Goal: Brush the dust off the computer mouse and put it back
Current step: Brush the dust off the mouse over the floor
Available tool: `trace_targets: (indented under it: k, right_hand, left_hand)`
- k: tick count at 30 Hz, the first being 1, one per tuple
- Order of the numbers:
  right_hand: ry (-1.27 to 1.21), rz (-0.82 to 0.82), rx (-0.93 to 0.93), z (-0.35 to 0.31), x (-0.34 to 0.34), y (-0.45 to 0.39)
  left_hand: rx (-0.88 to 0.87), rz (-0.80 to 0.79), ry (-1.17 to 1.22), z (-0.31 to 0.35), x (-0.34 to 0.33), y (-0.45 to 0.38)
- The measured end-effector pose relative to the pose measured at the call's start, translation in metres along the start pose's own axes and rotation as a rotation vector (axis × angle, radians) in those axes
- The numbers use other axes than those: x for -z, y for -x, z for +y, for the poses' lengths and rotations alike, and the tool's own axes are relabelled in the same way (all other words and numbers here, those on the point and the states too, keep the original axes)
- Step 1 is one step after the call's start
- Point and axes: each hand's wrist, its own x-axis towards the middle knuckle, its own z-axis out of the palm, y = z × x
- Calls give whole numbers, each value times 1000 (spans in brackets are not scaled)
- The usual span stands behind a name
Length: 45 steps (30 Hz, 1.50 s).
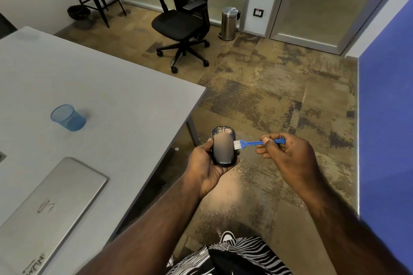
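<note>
My left hand (204, 161) grips a dark computer mouse (223, 147) from below, off the table's right edge and above the floor. Pale dust speckles the far end of the mouse. My right hand (288, 152) pinches the handle of a small blue brush (257, 142) between thumb and fingers. The brush's white bristles touch the right side of the mouse.
A grey table (100, 96) fills the left, bearing a closed silver laptop (51, 205) and a blue mesh cup (67, 117). A black office chair (183, 22) and a steel bin (229, 23) stand on the carpet beyond. A blue panel (386, 118) rises at right.
</note>
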Motion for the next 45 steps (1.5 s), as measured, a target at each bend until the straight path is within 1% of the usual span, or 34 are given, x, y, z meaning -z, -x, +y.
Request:
trace_targets:
  k: [5, 8, 10, 11, 15, 18, 20, 23, 26, 28, 30, 32, 34, 36, 38, 40, 42, 45]
  right_hand:
    - [13, 72, 9, -1, 12, -13]
    - [-41, 29, 11, -3, 17, -12]
    - [-32, -17, 3, -2, 15, -11]
    - [-14, -15, -6, -1, 14, -11]
    - [13, 88, -28, 1, 21, -19]
    - [-39, 33, -6, -2, 26, -21]
    - [-22, -18, 8, -4, 22, -21]
    - [26, 41, -22, -3, 19, -25]
    - [-3, 94, -28, -4, 22, -30]
    - [-23, 66, -21, -6, 21, -29]
    - [17, 46, -25, -6, 18, -29]
    - [50, 81, -41, -6, 18, -32]
    - [21, 115, -43, -7, 21, -36]
    - [5, 91, -33, -9, 21, -37]
    - [52, 73, -33, -8, 19, -39]
    - [79, 106, -39, -8, 19, -43]
    - [43, 123, -34, -10, 20, -46]
    - [63, 71, -21, -12, 18, -47]
  left_hand:
    - [2, 5, -10, -1, -7, -3]
    - [-10, 16, -29, -2, -10, -6]
    - [-11, 20, -42, -4, -13, -7]
    - [-10, 20, -47, -5, -14, -7]
    - [-14, 23, -74, -6, -16, -8]
    - [-22, 22, -94, -6, -18, -8]
    - [-20, 20, -98, -7, -20, -8]
    - [-13, 18, -104, -7, -24, -8]
    - [-10, 18, -117, -6, -25, -8]
    - [-9, 21, -113, -5, -26, -8]
    - [-9, 24, -112, -5, -27, -9]
    - [-7, 24, -117, -4, -28, -9]
    - [-3, 26, -127, -4, -28, -9]
    - [1, 26, -131, -4, -30, -8]
    - [3, 26, -138, -4, -31, -8]
    - [4, 28, -140, -4, -32, -8]
    - [4, 31, -144, -4, -32, -9]
    - [6, 26, -154, -5, -32, -8]
